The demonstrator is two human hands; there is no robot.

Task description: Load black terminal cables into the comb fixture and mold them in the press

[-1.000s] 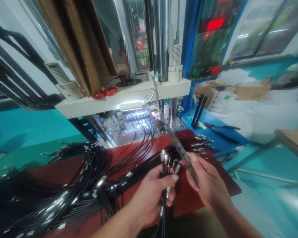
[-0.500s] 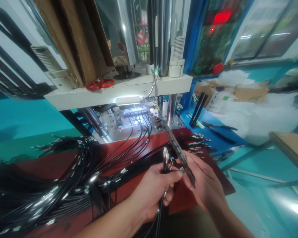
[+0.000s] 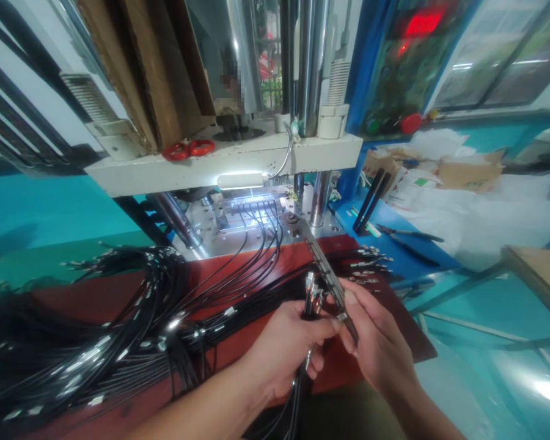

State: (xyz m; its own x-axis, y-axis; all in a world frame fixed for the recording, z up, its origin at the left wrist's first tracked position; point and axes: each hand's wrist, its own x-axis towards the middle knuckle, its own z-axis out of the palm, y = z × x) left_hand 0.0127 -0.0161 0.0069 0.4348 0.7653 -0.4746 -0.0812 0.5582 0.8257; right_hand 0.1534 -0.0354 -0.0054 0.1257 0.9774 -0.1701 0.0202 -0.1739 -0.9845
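Note:
My left hand (image 3: 288, 345) is closed around a small bunch of black cables (image 3: 310, 299) whose silvery connector ends stick up above the fingers. Its thumb reaches the side of a long, dark slotted metal bar (image 3: 323, 264). My right hand (image 3: 379, 339) grips that bar near its lower end, thumb on top. The bar slants up and left, its far end close to a round dark part on the press bed (image 3: 211, 244). Whether a cable end sits in one of the bar's slots is hard to make out.
A lit press with a white plate (image 3: 165, 177) stands ahead, thin cables running from its mould. Red scissors (image 3: 189, 149) rest on the plate. Many black cables (image 3: 132, 318) cover the red board (image 3: 220, 269) at left. Pliers (image 3: 410, 235) lie on a blue shelf at right.
The whole view has shifted slightly, so the scene sits a little further right. Both hands keep their grips, and the bar and cables stay nearly in place between them.

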